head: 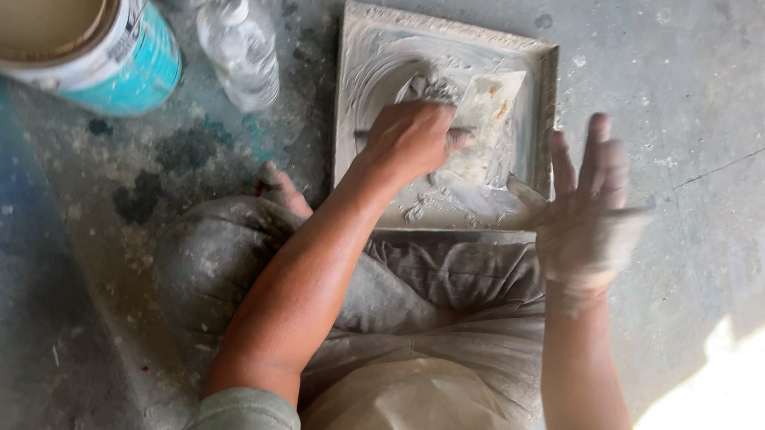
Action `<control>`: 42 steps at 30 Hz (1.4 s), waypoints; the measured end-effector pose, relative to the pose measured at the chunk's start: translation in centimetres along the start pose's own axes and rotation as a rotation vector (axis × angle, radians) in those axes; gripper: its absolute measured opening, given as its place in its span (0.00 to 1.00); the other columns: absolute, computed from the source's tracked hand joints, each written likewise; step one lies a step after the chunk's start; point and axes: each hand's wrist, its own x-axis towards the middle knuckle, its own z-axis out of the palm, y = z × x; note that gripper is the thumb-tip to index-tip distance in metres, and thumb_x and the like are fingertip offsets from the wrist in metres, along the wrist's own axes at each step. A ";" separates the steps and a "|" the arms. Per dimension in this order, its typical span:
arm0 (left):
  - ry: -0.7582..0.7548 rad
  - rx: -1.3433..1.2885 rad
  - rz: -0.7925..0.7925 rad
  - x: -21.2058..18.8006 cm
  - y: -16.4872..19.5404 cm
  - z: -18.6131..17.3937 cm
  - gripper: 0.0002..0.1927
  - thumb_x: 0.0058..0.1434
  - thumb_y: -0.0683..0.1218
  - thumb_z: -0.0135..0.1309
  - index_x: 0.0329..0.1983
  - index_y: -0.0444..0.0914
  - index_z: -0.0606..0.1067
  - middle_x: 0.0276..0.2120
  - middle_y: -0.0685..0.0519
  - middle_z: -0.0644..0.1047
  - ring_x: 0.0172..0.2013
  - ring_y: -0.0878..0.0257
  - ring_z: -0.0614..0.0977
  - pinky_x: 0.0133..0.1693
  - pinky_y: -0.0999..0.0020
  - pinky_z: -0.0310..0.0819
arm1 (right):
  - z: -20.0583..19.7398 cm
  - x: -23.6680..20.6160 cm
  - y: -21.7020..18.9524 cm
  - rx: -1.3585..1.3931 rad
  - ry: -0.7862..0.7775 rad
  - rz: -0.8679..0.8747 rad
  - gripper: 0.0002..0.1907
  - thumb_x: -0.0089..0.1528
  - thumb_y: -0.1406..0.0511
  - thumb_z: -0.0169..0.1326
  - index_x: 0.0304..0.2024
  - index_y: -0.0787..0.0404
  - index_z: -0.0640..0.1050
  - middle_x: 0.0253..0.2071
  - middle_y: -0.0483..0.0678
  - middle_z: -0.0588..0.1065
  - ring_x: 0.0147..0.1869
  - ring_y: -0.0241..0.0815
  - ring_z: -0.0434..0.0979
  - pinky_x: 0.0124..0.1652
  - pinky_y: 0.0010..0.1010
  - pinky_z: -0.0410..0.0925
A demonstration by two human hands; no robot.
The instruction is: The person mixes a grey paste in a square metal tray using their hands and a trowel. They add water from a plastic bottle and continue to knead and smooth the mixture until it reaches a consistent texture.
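Note:
I sit cross-legged on a dusty concrete floor. In front of my knees lies a square tray smeared with wet grey-white putty. My left hand is closed around the handle of a flat putty scraper, whose wide blade rests on the paste in the tray. My right hand hovers just right of the tray's near corner, fingers spread and coated in pale paste, blurred by motion. It holds nothing.
A large bucket with a teal and white wall, filled with beige paste, stands at the upper left. Beside it lies a clear plastic bottle. My bare foot pokes out left of the tray. Sunlight falls on the floor at lower right.

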 end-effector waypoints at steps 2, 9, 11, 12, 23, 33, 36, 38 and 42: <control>0.030 -0.053 0.091 0.1 0.4 0.5 0.25 0.64 0.61 0.57 0.36 0.33 0.79 0.28 0.42 0.80 0.28 0.50 0.83 0.33 0.52 0.77 | -0.3 0.5 -0.6 0.654 -0.066 -0.049 0.41 0.65 0.42 0.60 0.72 0.53 0.65 0.81 0.53 0.49 0.78 0.63 0.61 0.61 0.63 0.71; -0.101 -0.116 0.313 -0.1 2.3 3.1 0.23 0.65 0.63 0.55 0.38 0.39 0.79 0.30 0.48 0.81 0.31 0.56 0.83 0.40 0.59 0.81 | -0.2 2.1 -0.8 1.048 -0.061 -0.091 0.50 0.59 0.35 0.50 0.74 0.56 0.63 0.78 0.58 0.52 0.79 0.71 0.59 0.56 0.69 0.71; -0.023 -0.087 0.374 -0.4 2.6 3.4 0.22 0.63 0.62 0.55 0.38 0.38 0.79 0.30 0.49 0.81 0.34 0.56 0.83 0.39 0.58 0.80 | -0.1 2.3 -0.4 1.024 -0.050 -0.089 0.51 0.60 0.34 0.46 0.75 0.56 0.62 0.78 0.57 0.52 0.79 0.70 0.58 0.58 0.68 0.70; 0.016 -0.073 0.404 -0.5 2.7 3.4 0.22 0.62 0.62 0.56 0.37 0.38 0.79 0.30 0.50 0.82 0.35 0.56 0.84 0.39 0.57 0.80 | -0.1 2.2 -0.2 0.920 -0.078 -0.107 0.50 0.61 0.32 0.44 0.75 0.54 0.62 0.78 0.55 0.51 0.80 0.66 0.57 0.59 0.67 0.70; -0.128 0.009 -0.013 0.1 2.3 0.7 0.20 0.71 0.59 0.49 0.44 0.39 0.80 0.27 0.52 0.79 0.22 0.63 0.77 0.25 0.63 0.77 | 2.0 -0.3 -0.1 1.039 0.319 0.034 0.53 0.56 0.26 0.28 0.72 0.50 0.56 0.84 0.46 0.48 0.81 0.65 0.46 0.63 0.72 0.67; 0.200 0.014 0.167 0.5 0.2 -0.4 0.24 0.62 0.64 0.57 0.31 0.37 0.80 0.27 0.50 0.81 0.29 0.56 0.83 0.33 0.56 0.77 | -3.1 0.7 0.4 -0.563 -0.678 -0.291 0.31 0.67 0.40 0.54 0.56 0.58 0.79 0.53 0.57 0.80 0.62 0.56 0.80 0.65 0.47 0.73; -0.054 -0.099 0.142 0.3 0.5 0.0 0.25 0.63 0.64 0.56 0.33 0.37 0.79 0.29 0.48 0.80 0.30 0.55 0.84 0.37 0.56 0.78 | -3.3 0.6 1.4 -1.138 -0.887 -0.239 0.29 0.59 0.42 0.57 0.52 0.54 0.82 0.46 0.50 0.83 0.50 0.47 0.84 0.56 0.42 0.75; 0.048 -0.122 0.304 0.0 1.1 0.6 0.24 0.62 0.63 0.58 0.33 0.36 0.80 0.29 0.46 0.80 0.33 0.51 0.84 0.38 0.54 0.78 | -3.0 0.6 2.2 -1.292 -0.862 0.006 0.28 0.56 0.41 0.58 0.49 0.49 0.84 0.42 0.48 0.84 0.46 0.46 0.84 0.50 0.41 0.75; 0.042 -0.090 0.295 -0.3 1.5 0.9 0.25 0.62 0.62 0.60 0.32 0.34 0.79 0.31 0.43 0.80 0.35 0.48 0.83 0.39 0.52 0.77 | -2.3 0.8 3.0 -1.446 -0.700 0.127 0.25 0.56 0.44 0.59 0.50 0.44 0.85 0.42 0.50 0.82 0.44 0.49 0.82 0.42 0.45 0.74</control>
